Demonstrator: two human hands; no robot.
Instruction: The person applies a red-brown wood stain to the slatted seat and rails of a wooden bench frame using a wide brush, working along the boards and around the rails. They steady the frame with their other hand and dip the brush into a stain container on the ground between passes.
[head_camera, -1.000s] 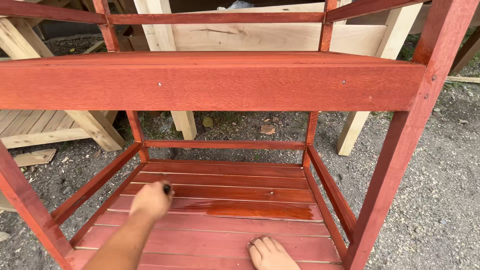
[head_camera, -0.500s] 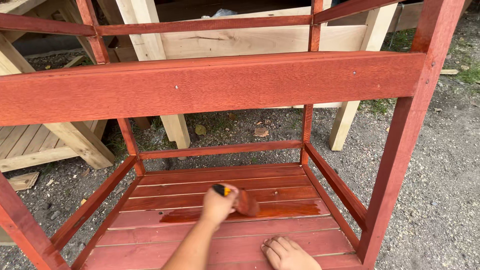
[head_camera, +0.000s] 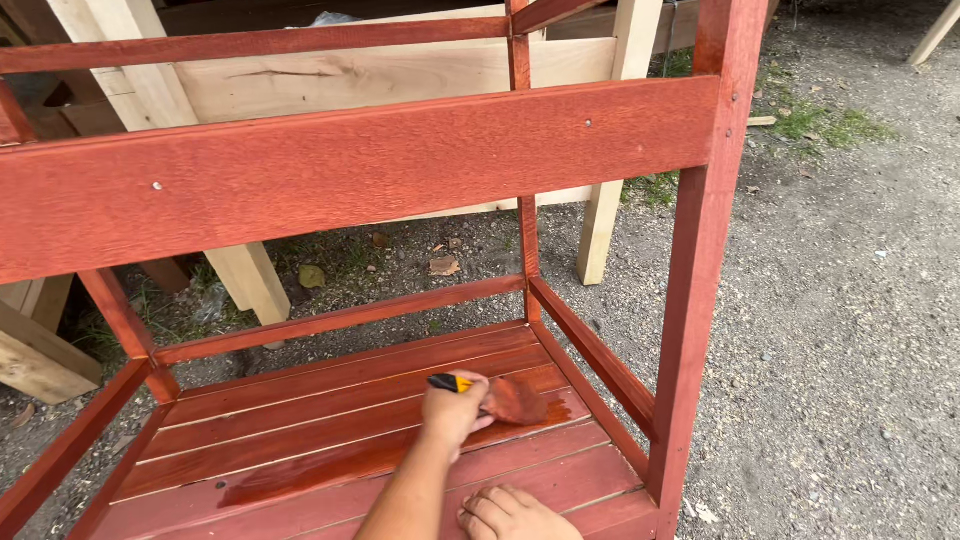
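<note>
Paintbrush (head_camera: 497, 398) on the slatted lower shelf (head_camera: 300, 430) of a red-stained wooden frame (head_camera: 350, 170). Bristle end lies flat on a slat toward the right side, loaded with red stain; black-and-yellow handle end pokes out to the left of the fist.

Right hand (head_camera: 452, 408) wraps the handle, fingers closed tight round it, bristles just beyond the knuckles to the right. Left hand (head_camera: 515, 514) rests flat on the nearest slat at the bottom edge, fingers spread, holding nothing, just below the brush hand.

A wet glossy streak (head_camera: 330, 470) runs along the slat left of the brush.

Against half a second ago: brush and right hand have moved rightward along the slat, nearer the right rail; wet streak now trails longer behind. Left hand has stayed on the front slat.

Hard to make out: most of the handle is hidden inside the fist; left hand and right forearm are cut off by the bottom edge. Pale unstained timber legs (head_camera: 608, 150) stand behind, on gravel (head_camera: 850, 330).
</note>
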